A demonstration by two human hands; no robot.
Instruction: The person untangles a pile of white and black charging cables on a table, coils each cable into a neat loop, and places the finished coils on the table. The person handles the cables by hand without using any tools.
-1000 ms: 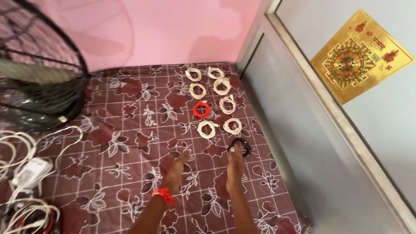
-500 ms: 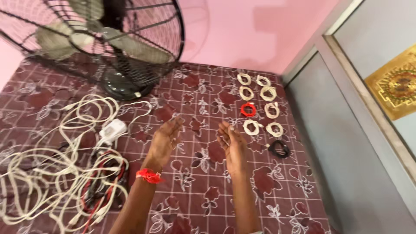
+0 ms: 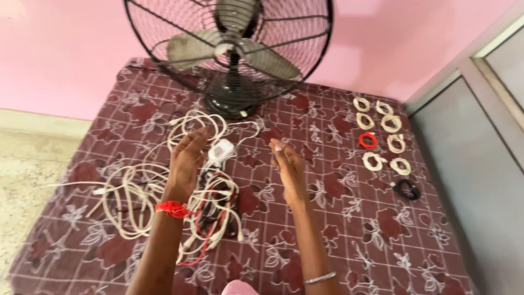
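Observation:
My left hand (image 3: 186,161) hovers palm-in over a tangled heap of white, red and black cables (image 3: 164,202), with a red thread on its wrist. It holds nothing. A white charger block (image 3: 221,151) lies just right of its fingers. My right hand (image 3: 287,166) is raised over the maroon flowered cloth (image 3: 338,218), fingers apart and empty, with a thin bangle on the forearm. Far right lie two columns of coiled cables: several white coils (image 3: 391,123), one red coil (image 3: 368,141) and one black coil (image 3: 407,189).
A black table fan (image 3: 232,52) stands at the back against the pink wall. A grey cabinet door (image 3: 486,158) borders the cloth on the right. Pale speckled floor (image 3: 22,164) shows at the left.
The view has swung left, from the coiled cables to the tangled heap. Both hands left the black coil, rose off the cloth and moved left, the left one now above the tangle.

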